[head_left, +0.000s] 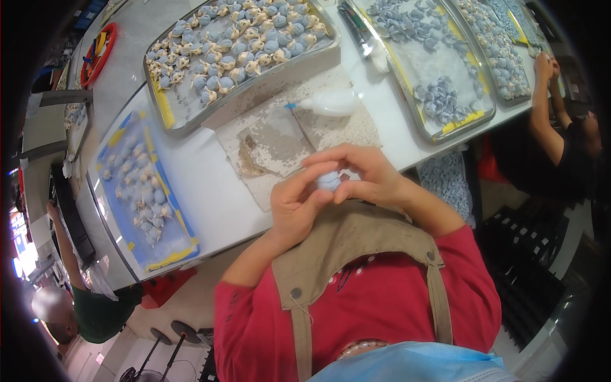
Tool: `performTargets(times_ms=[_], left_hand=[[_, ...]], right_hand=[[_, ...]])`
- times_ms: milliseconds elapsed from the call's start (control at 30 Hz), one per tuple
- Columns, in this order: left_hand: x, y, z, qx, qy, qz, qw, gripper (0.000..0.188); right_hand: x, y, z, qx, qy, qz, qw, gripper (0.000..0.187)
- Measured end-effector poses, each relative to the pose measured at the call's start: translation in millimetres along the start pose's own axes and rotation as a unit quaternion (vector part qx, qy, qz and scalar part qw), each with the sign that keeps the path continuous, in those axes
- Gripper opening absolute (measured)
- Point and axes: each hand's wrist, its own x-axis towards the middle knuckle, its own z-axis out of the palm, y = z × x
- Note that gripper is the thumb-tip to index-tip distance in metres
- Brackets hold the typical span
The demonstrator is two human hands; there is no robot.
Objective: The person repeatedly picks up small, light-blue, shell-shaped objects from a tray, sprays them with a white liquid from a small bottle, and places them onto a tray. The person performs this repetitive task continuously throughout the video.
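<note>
Close to my chest, both hands are closed on a small pale-blue rounded figurine piece. My left hand grips it from the left with bent fingers. My right hand pinches it from the other side, and its fingers hide part of the piece. Just beyond the hands lies a stained piece of cardboard. On it rests a white squeeze bottle with a blue nozzle, lying on its side.
A metal tray of blue-and-cream figurines stands at the back. Left is a blue tray with more figurines. On the right, another metal tray holds loose blue pieces. Other people work at the table's right and left.
</note>
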Motion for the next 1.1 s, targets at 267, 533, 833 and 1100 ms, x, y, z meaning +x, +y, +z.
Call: performTargets(times_ms=[267,533,833,1100], left_hand=[[-0.9,1.6,-2.0,0.095,-0.02,0.068,0.993,0.024],[1.8,3.4,-2.8,0.127,-0.037,0.103,0.986,0.022],[3.0,0.7,-3.3,0.089,-0.031,0.089,0.992,0.025],[1.0,-9.2,3.3,-0.06,0.034,0.087,0.994,0.031]], right_hand=[[-0.4,-6.7,0.8,-0.041,-0.013,-0.081,0.996,0.041],[-2.0,-6.4,0.8,-0.043,-0.009,-0.11,0.993,0.04],[-2.1,-0.8,3.5,-0.046,0.005,-0.12,0.992,0.04],[-4.0,-9.9,17.0,0.204,-0.011,-0.016,0.979,0.043]])
